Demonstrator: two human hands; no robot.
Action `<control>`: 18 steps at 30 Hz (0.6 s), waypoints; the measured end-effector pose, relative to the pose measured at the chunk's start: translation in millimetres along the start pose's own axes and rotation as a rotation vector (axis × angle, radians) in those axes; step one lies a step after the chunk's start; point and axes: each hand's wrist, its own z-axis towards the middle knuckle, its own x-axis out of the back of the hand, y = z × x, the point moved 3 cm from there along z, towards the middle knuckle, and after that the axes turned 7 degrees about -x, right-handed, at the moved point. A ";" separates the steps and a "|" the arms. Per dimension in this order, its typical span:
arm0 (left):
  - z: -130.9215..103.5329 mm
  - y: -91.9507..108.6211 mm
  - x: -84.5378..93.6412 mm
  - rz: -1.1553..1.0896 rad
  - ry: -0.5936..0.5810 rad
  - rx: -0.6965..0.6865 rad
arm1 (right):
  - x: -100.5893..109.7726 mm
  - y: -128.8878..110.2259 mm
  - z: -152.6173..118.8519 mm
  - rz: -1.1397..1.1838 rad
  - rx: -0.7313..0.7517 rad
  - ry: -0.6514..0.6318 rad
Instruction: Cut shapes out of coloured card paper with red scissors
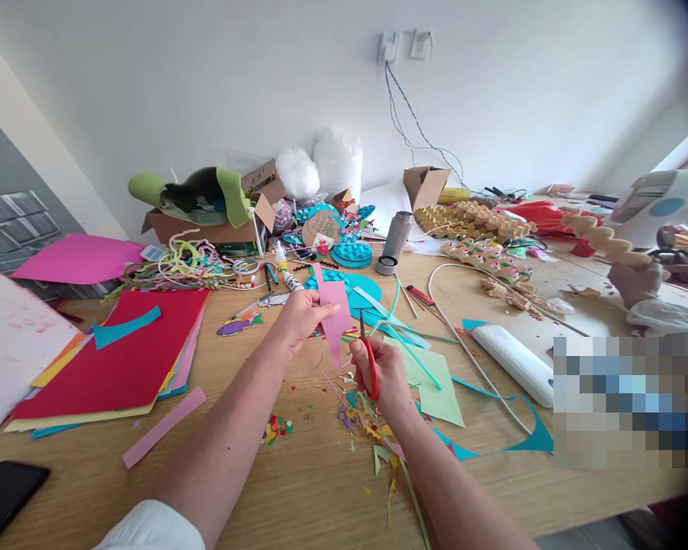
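Observation:
Held up over the middle of the table is a piece of pink paper [335,302], cut narrow at its top and bottom ends. My left hand [303,321] pinches its left side between thumb and fingers. Red-handled scissors [371,368] are in my right hand [391,374], their dark blades pointing up just right of the paper's lower part. Colourful paper scraps [361,420] lie on the table below my hands. A light green sheet [433,382] rests behind my right hand.
Stacked coloured paper [120,351] and a pink strip [165,426] lie left, with a phone [8,496] at the front corner. A grey thermos [398,235] stands behind. At right are a white elongated device [513,363], a white cable [464,336] and another person's hand [636,283].

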 end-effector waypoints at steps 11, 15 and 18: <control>2.8 10.5 19.6 -0.037 0.191 -0.090 | -7.4 -9.2 -9.1 -0.536 0.523 -0.013; 3.7 10.5 22.5 -0.055 0.216 -0.117 | -8.9 -10.6 -8.9 -0.650 0.570 -0.040; 4.1 10.6 22.5 -0.058 0.211 -0.108 | -11.4 -2.3 -6.6 -0.550 0.414 -0.229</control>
